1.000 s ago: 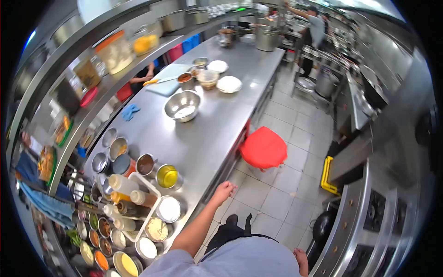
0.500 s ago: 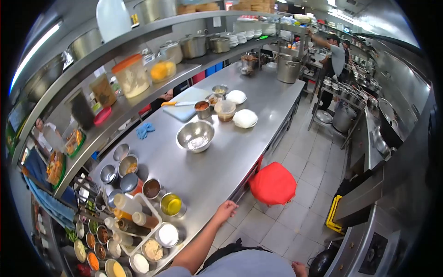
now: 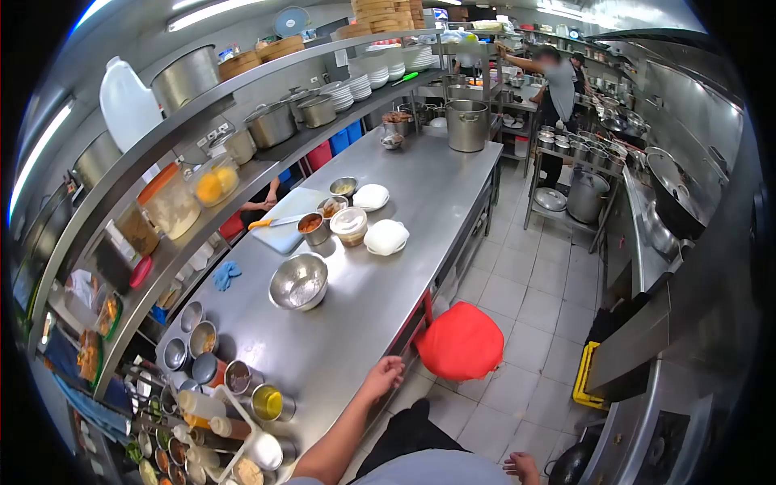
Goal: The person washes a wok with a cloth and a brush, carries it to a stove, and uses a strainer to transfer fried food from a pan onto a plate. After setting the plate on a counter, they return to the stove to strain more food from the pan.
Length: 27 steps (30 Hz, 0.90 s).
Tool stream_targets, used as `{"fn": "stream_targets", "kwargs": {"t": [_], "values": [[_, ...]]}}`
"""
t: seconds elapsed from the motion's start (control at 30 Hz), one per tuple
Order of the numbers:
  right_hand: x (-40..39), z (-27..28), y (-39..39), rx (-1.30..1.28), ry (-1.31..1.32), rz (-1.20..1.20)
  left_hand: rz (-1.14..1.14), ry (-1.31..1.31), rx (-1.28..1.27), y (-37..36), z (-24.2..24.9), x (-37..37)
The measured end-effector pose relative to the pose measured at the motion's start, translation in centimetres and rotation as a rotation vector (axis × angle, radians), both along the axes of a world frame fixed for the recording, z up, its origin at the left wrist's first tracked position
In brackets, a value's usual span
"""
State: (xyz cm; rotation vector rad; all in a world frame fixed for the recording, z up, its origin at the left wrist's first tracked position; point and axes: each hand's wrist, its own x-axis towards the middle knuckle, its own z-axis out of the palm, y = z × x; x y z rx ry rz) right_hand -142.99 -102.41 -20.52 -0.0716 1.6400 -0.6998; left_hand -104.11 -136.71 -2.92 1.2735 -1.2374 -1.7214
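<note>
My left hand (image 3: 382, 377) hangs by the long edge of the steel table (image 3: 339, 333), fingers loosely curled and apart, with nothing in it. Just beyond it stands a stool with a red cover (image 3: 461, 341). Low at the bottom edge is my right hand (image 3: 521, 466), empty, its fingers partly spread, near a dark wok (image 3: 572, 464). On the table are a steel mixing bowl (image 3: 298, 281), a lidded plastic tub (image 3: 348, 225), two white bundles, one of them the nearer white bundle (image 3: 386, 238), and a knife (image 3: 283, 221) on a cutting board (image 3: 279, 238).
Sauce bottles (image 3: 230, 427) and several small containers crowd the table's near left end. A shelf (image 3: 242, 174) with pots and tubs runs along the left. A tiled aisle (image 3: 517, 323) leads to a person in grey (image 3: 558, 85). A yellow crate (image 3: 586, 376) stands at right.
My view has moved forward along the table and tilted up slightly. The red stool is closer to my left hand, and more of my right hand shows. Far down the aisle, a person's arm remains raised.
</note>
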Motion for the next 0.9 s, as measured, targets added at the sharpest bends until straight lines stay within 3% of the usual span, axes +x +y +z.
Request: {"fn": "stream_targets", "kwargs": {"t": [0.23, 0.33, 0.4, 0.47, 0.5, 0.53, 0.63, 0.7, 0.73, 0.87, 0.9], "values": [[-1.4, -4.0, -8.7, -0.017, -0.055, 0.070, 0.182, -0.039, -0.471, -20.6, 9.7, -2.9], [-2.8, -1.2, -13.4, -0.017, -0.011, 0.073, 0.233, -0.094, -0.740, -31.3, 16.9, -4.3], [-3.0, 4.6, -18.9, -0.036, 0.072, 0.151, 0.268, -0.100, -0.937, -39.0, 22.8, -5.5], [-4.5, 5.4, -22.0, -0.089, 0.091, 0.031, 0.322, -0.136, -1.172, -47.1, 27.9, -6.8], [-4.9, 5.9, -22.5, -0.131, 0.105, -0.068, 0.315, -0.238, -1.209, -50.4, 30.5, -7.0], [-4.9, 7.7, -23.2, -0.159, 0.119, -0.146, 0.304, -0.179, -1.240, -53.9, 32.7, -7.3], [-4.9, 10.6, -23.4, -0.068, 0.221, -0.098, 0.402, -0.348, -1.394, -61.3, 38.5, -8.5], [-5.1, 10.2, -21.9, -0.059, 0.213, -0.119, 0.392, -0.459, -1.371, -64.6, 42.2, -9.1], [-5.0, 10.0, -20.9, 0.027, 0.197, -0.137, 0.446, -0.527, -1.499, -67.4, 43.2, -9.0], [-4.9, 8.8, -17.1, 0.242, 0.150, -0.170, 0.516, -0.761, -1.582, -75.4, 46.9, -8.5], [-5.1, 6.1, -13.8, 0.138, 0.156, -0.260, 0.527, -0.796, -1.580, -76.4, 47.5, -8.5]]}}
